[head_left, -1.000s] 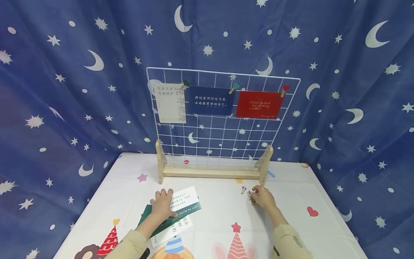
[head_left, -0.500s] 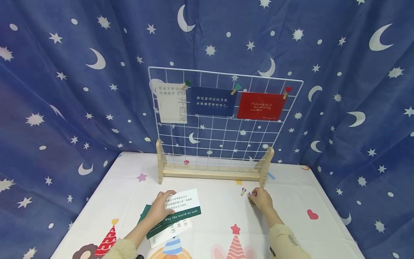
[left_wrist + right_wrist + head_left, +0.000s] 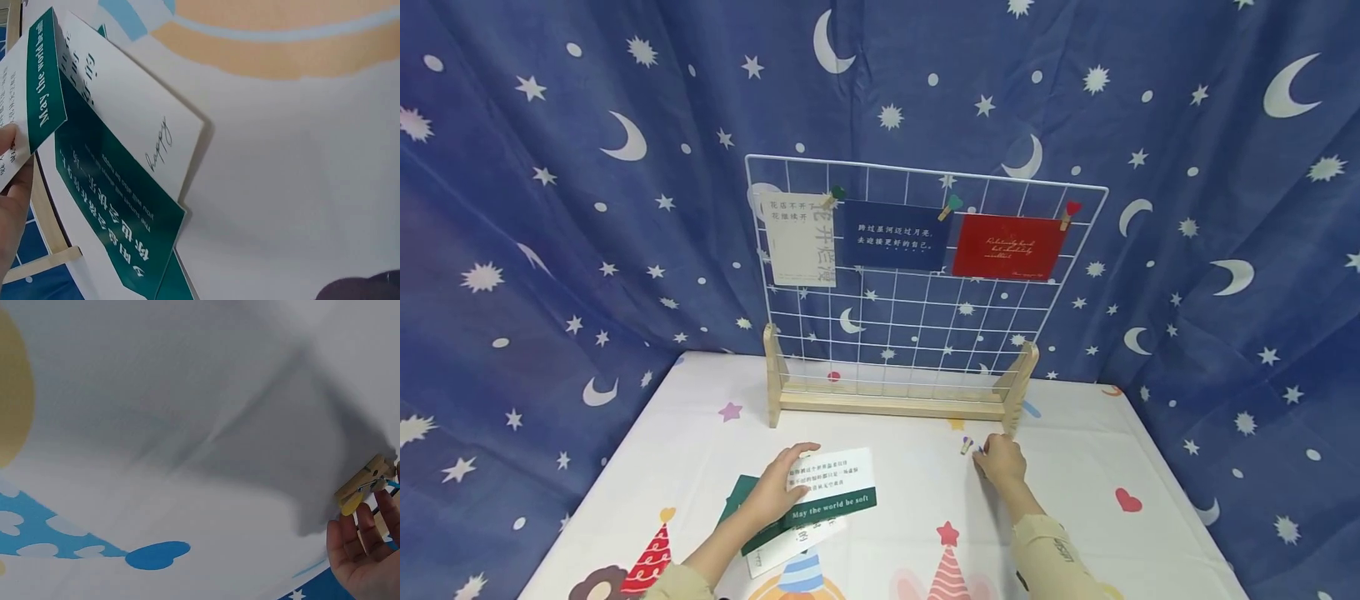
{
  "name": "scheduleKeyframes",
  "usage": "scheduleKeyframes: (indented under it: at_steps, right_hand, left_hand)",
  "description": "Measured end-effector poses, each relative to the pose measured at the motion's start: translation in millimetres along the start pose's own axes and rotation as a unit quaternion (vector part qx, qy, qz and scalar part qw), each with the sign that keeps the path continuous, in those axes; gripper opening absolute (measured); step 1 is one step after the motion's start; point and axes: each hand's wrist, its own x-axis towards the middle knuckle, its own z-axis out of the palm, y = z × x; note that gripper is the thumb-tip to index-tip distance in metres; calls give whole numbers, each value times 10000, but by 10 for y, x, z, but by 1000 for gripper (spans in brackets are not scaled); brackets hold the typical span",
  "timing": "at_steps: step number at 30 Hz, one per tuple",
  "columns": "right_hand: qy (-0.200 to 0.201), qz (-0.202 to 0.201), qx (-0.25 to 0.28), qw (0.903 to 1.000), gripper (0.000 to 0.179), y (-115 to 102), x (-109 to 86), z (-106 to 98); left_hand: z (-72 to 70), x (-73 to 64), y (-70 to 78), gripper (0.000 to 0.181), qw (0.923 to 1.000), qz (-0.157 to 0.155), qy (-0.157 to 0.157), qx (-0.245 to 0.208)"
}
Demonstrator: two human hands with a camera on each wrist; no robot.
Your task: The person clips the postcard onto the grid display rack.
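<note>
My left hand (image 3: 769,493) pinches a white and green card (image 3: 842,473) printed "May the world be soft", its thumb on the printed face. Beneath that card lie a dark green card (image 3: 115,206) and a white card (image 3: 140,106) marked "happy". At the right, my right hand (image 3: 1003,461) is down at the tabletop with curled fingers around small wooden clothespins (image 3: 362,478); one bears a yellow piece and a blue bit shows beside it. The thumb's grip is mostly hidden. Left of this hand lies another clothespin (image 3: 966,446) with a purple top.
A white wire grid (image 3: 887,321) stands behind in a wooden base (image 3: 891,406). Clipped along it are a white card (image 3: 801,242), a navy card (image 3: 895,235) and a red card (image 3: 1009,247). A starry blue curtain (image 3: 880,75) surrounds the patterned tablecloth (image 3: 902,517).
The left hand has gone from lying over the cards to pinching the top one, which has shifted slightly right and lifted. The right hand has closed in over the clothespins, now mostly covered.
</note>
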Motion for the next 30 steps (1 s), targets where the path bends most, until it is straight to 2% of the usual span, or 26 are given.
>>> scheduleKeyframes:
  at_steps: [9,16,20,23,26,30]
  right_hand:
    - [10,160,105,9998,17,-45,-11,-13]
    - [58,278,67,9996,17,-67,-1,-14]
    - [238,255,69,9994,24,-63,10,-17]
    - [532,37,159,9985,25,-57,14,-17]
    - [798,-150,425,9958,20,-55,6,-20]
    - [866,-180,881,9922,15,-41,-18,-25]
  left_hand:
    - [-44,7,65,61,9973,138,-152,-709]
    - [-88,-13,75,32,9953,279,-170,-914]
    - [-110,-33,65,27,9930,320,-214,-1117]
    - [-131,-56,68,29,9909,265,-389,-1264]
    - [-139,-83,69,32,9907,129,-575,-1228]
    - [-129,-118,55,34,9912,-36,-659,-1148]
